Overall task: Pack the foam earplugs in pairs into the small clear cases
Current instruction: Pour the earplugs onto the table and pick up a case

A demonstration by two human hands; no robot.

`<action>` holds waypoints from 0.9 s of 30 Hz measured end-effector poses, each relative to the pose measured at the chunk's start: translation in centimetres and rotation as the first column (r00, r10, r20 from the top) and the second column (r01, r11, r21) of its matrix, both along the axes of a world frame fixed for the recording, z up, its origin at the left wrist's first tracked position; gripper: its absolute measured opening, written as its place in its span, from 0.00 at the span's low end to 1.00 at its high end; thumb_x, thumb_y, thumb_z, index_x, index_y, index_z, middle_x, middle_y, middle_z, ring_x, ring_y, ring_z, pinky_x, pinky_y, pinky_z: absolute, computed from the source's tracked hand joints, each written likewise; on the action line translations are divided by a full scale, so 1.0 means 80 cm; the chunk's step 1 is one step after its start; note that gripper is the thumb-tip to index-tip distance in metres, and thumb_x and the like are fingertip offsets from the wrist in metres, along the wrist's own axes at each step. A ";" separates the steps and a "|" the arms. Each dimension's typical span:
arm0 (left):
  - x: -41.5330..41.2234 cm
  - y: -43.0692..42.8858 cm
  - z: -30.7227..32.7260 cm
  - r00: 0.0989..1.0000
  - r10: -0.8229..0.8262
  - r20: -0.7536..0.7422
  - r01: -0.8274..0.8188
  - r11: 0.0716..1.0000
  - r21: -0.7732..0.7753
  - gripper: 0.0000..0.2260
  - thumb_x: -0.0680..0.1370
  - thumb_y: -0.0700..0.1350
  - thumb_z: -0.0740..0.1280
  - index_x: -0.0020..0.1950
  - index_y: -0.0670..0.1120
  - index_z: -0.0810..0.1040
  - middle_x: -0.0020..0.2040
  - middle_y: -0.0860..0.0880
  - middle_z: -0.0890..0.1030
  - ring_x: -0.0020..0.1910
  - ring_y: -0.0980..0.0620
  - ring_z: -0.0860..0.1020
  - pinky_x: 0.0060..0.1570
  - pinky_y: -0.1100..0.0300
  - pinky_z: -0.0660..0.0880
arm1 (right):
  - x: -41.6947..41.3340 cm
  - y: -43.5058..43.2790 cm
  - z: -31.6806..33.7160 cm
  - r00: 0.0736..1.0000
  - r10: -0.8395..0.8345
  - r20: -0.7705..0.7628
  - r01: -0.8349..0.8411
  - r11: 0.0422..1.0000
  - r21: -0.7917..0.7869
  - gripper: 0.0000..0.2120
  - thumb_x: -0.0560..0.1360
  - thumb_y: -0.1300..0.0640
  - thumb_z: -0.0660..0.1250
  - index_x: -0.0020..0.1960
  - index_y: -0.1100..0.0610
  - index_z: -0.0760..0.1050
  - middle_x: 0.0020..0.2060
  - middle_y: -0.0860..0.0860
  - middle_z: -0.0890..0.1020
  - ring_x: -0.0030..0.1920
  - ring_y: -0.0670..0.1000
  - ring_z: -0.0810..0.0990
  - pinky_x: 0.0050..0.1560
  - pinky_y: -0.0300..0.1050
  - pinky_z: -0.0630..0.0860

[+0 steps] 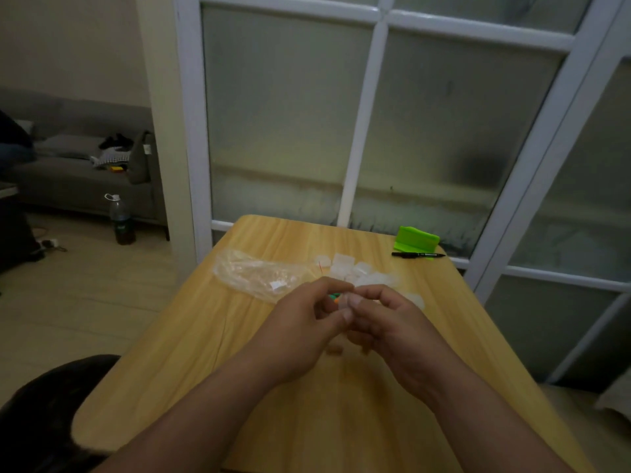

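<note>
My left hand (307, 322) and my right hand (386, 322) meet above the middle of the wooden table (205, 336), fingers curled together around a small clear case (346, 300). Green and orange earplugs (334, 297) peek out between the fingertips of both hands. A cluster of several small clear cases (355, 269) lies on the table just beyond my hands. A crumpled clear plastic bag (252, 273) lies to their left. Which hand holds the earplugs is hard to tell.
A green plastic holder (415, 240) and a black marker (418, 255) lie at the table's far right corner. A frosted glass partition (375, 114) stands right behind the table. A bottle (121, 220) stands on the floor at left, before a grey sofa (78, 172).
</note>
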State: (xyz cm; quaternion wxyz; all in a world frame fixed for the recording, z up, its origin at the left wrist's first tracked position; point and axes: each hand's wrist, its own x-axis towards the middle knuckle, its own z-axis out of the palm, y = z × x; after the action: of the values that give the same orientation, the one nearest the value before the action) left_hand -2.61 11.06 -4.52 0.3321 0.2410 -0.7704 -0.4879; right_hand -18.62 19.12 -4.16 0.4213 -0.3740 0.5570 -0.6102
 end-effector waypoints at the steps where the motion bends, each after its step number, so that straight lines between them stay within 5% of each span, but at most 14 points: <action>1: -0.001 -0.004 0.001 1.000 -0.001 -0.006 0.001 1.000 0.029 0.12 0.83 0.48 0.71 0.66 0.57 0.81 0.51 0.45 0.82 0.47 0.49 0.86 0.44 0.51 0.86 | -0.001 -0.003 0.000 1.000 -0.004 -0.006 0.004 1.000 0.001 0.11 0.81 0.56 0.72 0.60 0.60 0.80 0.53 0.61 0.88 0.55 0.60 0.88 0.52 0.52 0.81; 7: 0.005 -0.010 0.008 0.999 -0.047 -0.010 0.048 0.995 0.087 0.11 0.84 0.47 0.69 0.65 0.57 0.82 0.49 0.45 0.86 0.45 0.46 0.87 0.50 0.46 0.85 | 0.003 -0.008 0.009 0.984 -0.048 -0.171 0.054 0.998 0.025 0.09 0.79 0.53 0.74 0.56 0.57 0.82 0.48 0.57 0.89 0.52 0.58 0.89 0.62 0.65 0.80; 14: 0.018 0.002 0.020 0.997 -0.074 -0.036 0.080 0.973 0.216 0.12 0.84 0.45 0.69 0.67 0.53 0.82 0.48 0.43 0.87 0.47 0.46 0.87 0.47 0.57 0.84 | 0.009 0.001 0.015 0.982 -0.029 -0.188 0.029 1.000 -0.003 0.09 0.78 0.55 0.75 0.54 0.60 0.82 0.42 0.52 0.88 0.43 0.49 0.84 0.42 0.42 0.77; 27: 0.029 0.012 0.014 0.997 -0.061 -0.048 0.076 0.911 0.405 0.07 0.80 0.38 0.71 0.57 0.45 0.84 0.45 0.38 0.86 0.43 0.45 0.86 0.45 0.56 0.83 | 0.021 0.012 0.005 0.974 0.003 -0.227 0.003 1.000 0.025 0.08 0.78 0.62 0.74 0.50 0.67 0.80 0.36 0.52 0.85 0.38 0.49 0.85 0.38 0.38 0.80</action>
State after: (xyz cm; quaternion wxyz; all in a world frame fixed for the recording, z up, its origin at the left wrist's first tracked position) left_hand -0.31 12.00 -3.43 0.2707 0.2691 -0.6543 -0.6528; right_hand -16.97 20.06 -3.74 0.3596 -0.4360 0.6092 -0.5563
